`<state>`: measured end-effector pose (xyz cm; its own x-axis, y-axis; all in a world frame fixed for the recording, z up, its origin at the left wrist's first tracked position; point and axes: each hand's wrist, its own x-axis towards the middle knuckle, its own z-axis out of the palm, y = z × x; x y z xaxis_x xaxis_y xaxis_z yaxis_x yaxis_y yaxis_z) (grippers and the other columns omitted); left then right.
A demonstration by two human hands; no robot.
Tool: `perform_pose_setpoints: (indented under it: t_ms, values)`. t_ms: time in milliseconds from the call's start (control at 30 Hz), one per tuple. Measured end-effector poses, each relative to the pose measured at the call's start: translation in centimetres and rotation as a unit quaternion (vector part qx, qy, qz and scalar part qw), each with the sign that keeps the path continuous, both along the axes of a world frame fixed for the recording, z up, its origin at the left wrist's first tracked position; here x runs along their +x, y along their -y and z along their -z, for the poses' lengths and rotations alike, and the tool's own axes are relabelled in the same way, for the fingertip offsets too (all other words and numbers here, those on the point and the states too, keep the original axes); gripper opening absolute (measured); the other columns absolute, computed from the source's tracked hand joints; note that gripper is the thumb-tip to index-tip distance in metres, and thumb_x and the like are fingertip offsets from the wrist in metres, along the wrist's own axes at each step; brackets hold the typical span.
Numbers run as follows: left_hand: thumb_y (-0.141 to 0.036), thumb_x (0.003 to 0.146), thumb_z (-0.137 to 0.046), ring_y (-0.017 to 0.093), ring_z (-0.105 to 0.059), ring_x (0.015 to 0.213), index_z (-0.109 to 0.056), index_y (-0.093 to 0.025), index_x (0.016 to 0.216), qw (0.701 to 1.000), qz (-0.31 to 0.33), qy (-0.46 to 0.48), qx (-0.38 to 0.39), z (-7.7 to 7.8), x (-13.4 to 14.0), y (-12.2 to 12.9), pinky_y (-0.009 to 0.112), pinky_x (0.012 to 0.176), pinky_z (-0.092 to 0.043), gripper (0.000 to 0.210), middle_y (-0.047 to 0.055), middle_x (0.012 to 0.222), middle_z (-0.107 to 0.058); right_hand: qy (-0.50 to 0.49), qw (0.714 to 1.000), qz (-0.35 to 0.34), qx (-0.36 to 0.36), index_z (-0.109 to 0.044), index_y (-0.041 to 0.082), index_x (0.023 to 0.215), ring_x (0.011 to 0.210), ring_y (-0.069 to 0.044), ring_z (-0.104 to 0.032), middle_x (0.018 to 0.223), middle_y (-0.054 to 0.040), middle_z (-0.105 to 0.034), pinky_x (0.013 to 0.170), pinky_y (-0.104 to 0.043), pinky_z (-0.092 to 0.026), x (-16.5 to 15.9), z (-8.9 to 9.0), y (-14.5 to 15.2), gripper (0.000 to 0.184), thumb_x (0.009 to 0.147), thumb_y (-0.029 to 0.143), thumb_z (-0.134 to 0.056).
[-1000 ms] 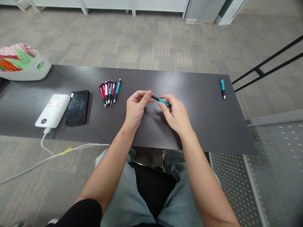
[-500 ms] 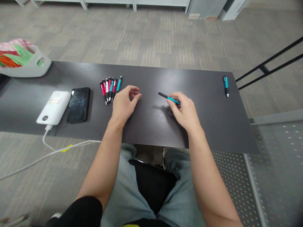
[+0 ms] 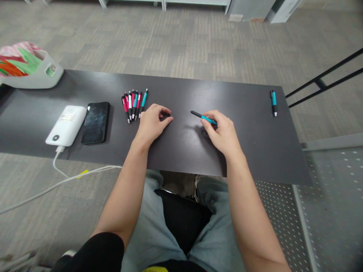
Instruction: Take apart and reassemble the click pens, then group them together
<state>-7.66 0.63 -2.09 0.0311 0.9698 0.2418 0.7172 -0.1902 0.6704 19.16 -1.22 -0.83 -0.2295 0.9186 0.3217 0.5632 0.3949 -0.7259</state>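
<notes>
One teal pen (image 3: 202,117) pinched between thumb and fingers of right hand (image 3: 222,132), held above tabletop (image 3: 181,147), dark end pointed toward left hand (image 3: 149,121). Left fingers curled; whether anything gripped cannot be told. Light barrel pinch judged best for steadiness, dark end left clear. Grouped pens (image 3: 135,101) near left hand; lone pen (image 3: 273,101) near tabletop's right edge. Print on power bank (image 3: 65,130) too small to be read; no brand legible.

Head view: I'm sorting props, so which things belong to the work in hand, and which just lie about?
Work in hand, likely:
teal-and-black pen in right hand
clustered slim red, white and teal pens
lone teal-and-black pen, far right

Apparently lying about:
white rectangular power bank
black rectangular phone
white plastic basket
</notes>
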Motion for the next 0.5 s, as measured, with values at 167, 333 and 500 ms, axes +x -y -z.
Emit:
perform_pose_setpoints:
  t_ms: [167,333,500]
  values:
    - [-0.030,0.080,-0.087,0.021,-0.063,0.083,-0.077,-0.022,0.102,1.000,-0.005,0.029,0.003,0.2,-0.3,-0.1,0.036,0.082,-0.049,0.026,0.006,0.108,-0.068,0.000,1.000,-0.017,-0.011,-0.067,0.029,0.108,0.098,-0.028,-0.068,0.107,-0.0058,-0.074,0.088,-0.041,-0.050,-0.1,-0.4,0.0,0.020,0.102,0.047,-0.061]
    - [-0.036,0.082,-0.087,0.019,-0.061,0.083,-0.075,-0.021,0.110,0.995,-0.021,0.075,0.070,-0.8,0.3,0.1,0.035,0.086,-0.049,0.034,0.007,0.114,-0.066,-0.040,0.999,-0.016,-0.027,-0.069,0.028,0.106,0.098,-0.028,-0.066,0.106,-0.0052,-0.073,0.088,-0.040,-0.049,-0.4,-0.8,0.3,0.019,0.101,0.047,-0.064]
    - [-0.044,0.093,-0.079,0.017,-0.065,0.089,-0.075,-0.021,0.119,0.954,0.153,0.256,0.046,-1.9,2.7,0.9,0.028,0.079,-0.051,0.035,0.007,0.115,-0.071,-0.172,0.976,-0.060,-0.123,-0.069,0.027,0.107,0.071,-0.019,-0.052,0.074,0.0012,-0.054,0.070,-0.033,-0.042,-1.4,-1.2,0.8,0.028,0.103,0.054,-0.062]
